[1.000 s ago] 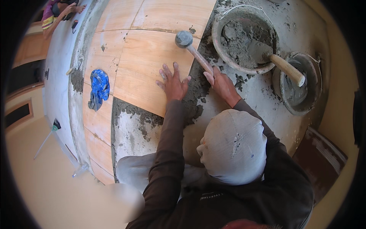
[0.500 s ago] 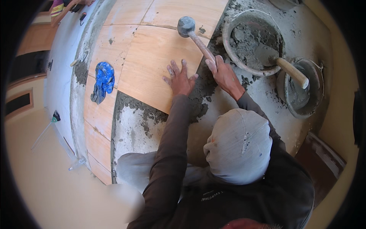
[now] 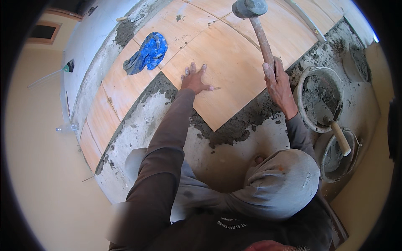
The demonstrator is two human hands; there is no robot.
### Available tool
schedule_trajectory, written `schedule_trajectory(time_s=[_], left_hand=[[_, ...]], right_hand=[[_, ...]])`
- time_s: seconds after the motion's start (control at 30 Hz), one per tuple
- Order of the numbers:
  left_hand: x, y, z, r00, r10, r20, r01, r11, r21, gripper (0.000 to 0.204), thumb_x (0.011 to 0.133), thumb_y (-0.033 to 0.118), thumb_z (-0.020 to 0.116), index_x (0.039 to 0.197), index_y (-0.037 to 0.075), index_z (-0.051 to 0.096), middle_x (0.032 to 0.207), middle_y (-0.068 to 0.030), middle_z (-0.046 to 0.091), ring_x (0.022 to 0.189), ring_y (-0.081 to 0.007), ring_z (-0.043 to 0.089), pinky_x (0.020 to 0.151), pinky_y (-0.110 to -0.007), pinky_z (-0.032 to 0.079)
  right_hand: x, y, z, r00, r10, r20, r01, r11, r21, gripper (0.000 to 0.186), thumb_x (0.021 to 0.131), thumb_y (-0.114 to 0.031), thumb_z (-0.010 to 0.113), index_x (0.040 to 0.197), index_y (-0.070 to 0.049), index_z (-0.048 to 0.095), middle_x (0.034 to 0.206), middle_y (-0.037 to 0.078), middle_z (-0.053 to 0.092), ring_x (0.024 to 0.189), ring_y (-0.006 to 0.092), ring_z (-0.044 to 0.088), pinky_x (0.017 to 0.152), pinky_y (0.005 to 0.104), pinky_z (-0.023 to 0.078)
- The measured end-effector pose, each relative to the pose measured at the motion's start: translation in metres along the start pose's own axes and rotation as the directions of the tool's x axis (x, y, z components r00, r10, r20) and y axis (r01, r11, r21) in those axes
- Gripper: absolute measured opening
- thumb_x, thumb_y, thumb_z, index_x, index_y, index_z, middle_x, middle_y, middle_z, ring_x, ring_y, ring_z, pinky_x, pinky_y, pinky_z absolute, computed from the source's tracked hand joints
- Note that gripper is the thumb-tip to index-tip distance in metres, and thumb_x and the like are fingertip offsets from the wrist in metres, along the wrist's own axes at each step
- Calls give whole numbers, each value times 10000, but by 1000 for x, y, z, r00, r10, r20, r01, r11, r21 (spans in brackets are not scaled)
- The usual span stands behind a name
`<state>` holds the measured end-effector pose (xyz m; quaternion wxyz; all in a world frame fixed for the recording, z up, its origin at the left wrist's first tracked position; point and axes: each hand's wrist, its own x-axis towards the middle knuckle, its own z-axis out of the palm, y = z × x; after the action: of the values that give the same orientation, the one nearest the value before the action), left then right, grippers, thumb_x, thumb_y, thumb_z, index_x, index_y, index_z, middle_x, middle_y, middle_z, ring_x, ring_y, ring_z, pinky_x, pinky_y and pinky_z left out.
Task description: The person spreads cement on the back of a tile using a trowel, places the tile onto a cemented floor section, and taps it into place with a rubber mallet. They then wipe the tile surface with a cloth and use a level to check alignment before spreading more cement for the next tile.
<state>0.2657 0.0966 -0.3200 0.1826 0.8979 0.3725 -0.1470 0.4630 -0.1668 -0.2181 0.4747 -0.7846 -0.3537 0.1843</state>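
Observation:
My left hand point(image 3: 195, 80) lies with fingers spread on a square, wood-patterned floor tile point(image 3: 228, 69), near its left corner. In my right hand point(image 3: 278, 88) is a rubber mallet point(image 3: 263, 39), gripped around its handle, with the dark grey head raised above the tile's far part. Under the tile's near edges shows wet grey mortar point(image 3: 234, 129), spread unevenly over the bare floor. A crumpled blue and grey cloth point(image 3: 148, 53) rests on the tiles to the left of my left hand.
To the right stands a bucket of mortar point(image 3: 298, 94) with a wooden-handled trowel point(image 3: 340, 138) in it. A second bucket point(image 3: 355, 157) is nearer, a third container point(image 3: 356, 62) farther. A metal straightedge point(image 3: 307, 21) lies on the far tiles. Another trowel point(image 3: 122, 19) lies at far left.
The view has turned and shifted, so tiles and buckets sit elsewhere in it. My right hand has lifted the mallet more upright. My left hand stays spread on the tile, nearer its left corner.

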Motion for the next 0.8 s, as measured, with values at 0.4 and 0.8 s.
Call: schedule_trajectory(time_s=[0.4,0.8], left_hand=[[0,-16,-8,999,38,22,-38,999,-10,1108,711,537,898,1637,395,307,1748,-183,68,1588,-479,91,1204,-743,132],[8,-5,-14,998,59,-27,-61,996,-71,1067,719,488,906,1622,382,347,1740,-195,104,1585,-481,106,1196,-757,123]], right_hand=[[115,-7,80,989,-98,-114,69,969,-237,453,1094,-447,494,1073,6,495,785,333,654,745,542,659,660,586,495],[118,40,93,985,-45,-168,-16,938,-347,500,1074,-494,526,1027,3,512,778,314,650,725,488,668,658,543,499]])
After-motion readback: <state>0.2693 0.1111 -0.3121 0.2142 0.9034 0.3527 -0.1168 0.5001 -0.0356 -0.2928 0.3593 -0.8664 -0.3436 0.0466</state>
